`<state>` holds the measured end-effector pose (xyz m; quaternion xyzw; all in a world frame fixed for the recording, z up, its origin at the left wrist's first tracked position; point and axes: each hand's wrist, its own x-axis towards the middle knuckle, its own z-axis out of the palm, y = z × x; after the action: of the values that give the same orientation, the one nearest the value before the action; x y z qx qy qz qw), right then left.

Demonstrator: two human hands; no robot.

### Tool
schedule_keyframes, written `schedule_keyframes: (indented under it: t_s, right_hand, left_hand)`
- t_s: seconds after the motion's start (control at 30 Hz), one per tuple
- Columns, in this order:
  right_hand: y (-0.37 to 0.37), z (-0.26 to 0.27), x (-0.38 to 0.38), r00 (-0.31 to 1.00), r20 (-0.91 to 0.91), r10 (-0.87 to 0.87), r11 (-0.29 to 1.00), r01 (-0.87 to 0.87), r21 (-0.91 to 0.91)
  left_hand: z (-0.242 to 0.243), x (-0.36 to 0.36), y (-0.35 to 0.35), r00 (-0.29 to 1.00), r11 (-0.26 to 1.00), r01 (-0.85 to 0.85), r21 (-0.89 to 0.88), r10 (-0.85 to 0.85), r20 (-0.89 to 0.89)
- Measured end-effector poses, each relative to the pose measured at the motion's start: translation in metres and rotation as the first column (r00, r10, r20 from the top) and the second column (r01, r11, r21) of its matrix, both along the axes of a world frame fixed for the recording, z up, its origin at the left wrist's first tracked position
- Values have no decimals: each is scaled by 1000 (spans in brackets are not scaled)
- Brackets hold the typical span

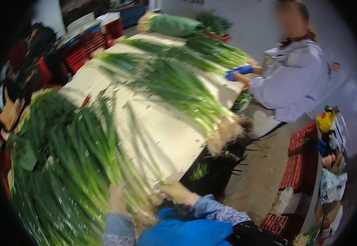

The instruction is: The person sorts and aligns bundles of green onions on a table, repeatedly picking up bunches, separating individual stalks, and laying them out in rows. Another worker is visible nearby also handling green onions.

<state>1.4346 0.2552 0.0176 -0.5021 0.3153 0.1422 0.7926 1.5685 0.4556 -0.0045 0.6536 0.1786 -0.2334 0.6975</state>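
Long green onions with pale stems and tangled roots lie in a big heap (74,172) at the left and below. My left hand (118,196) grips stems at the heap's right edge. My right hand (175,190) is closed around the lower end of a few thin stalks (144,147), just above their roots. Those stalks stretch over the pale tabletop (166,135). Farther off, another pile of green onions (184,89) lies across the table with its roots over the edge. The view is blurred, and my fingertips are partly hidden.
Across the table a co-worker (286,73) in a pale jacket and blue gloves touches more onions (215,52). A wrapped bundle (175,25) lies at the far end. Red crates (292,172) stand at the right, others (77,60) behind the table. A small red object (86,101) lies near the heap.
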Motion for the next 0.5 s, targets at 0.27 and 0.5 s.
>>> schedule_keyframes:
  t_s: [0.27, 0.5]
  right_hand:
    - [37, -12, 49, 995, -25, -97, 995, 97, -1]
    - [82, -19, 121, 998, 42, -38, 989, 44, -141]
  left_hand:
    - [-11, 8, 30, 977, 959, 84, -270, -132, -166]
    - [-16, 6, 40, 976, 891, 15, -453, -112, -189]
